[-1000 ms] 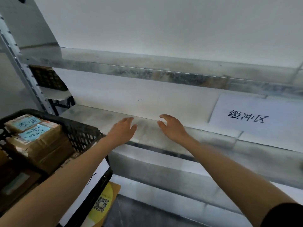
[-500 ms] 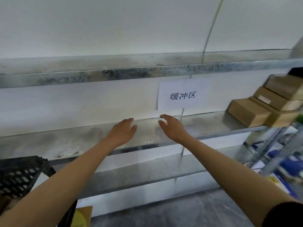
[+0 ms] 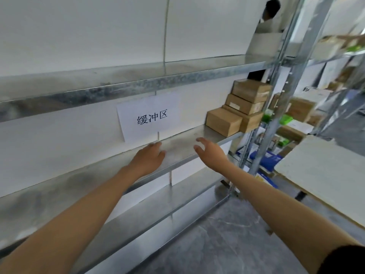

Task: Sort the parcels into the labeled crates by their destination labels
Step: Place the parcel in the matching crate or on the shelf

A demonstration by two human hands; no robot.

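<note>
Our left hand [image 3: 148, 159] reaches palm down over the metal shelf [image 3: 79, 186], fingers relaxed and holding nothing. Our right hand [image 3: 212, 155] hangs just beside it, fingers loosely spread, also empty. The brown parcels [image 3: 243, 107] sit stacked on the same shelf, beyond the right hand and to its right. A paper sign [image 3: 150, 115] hangs on the wall just above the left hand.

A paper sign [image 3: 148, 115] hangs on the wall [image 3: 59, 145] above a metal shelf [image 3: 59, 194].
</note>
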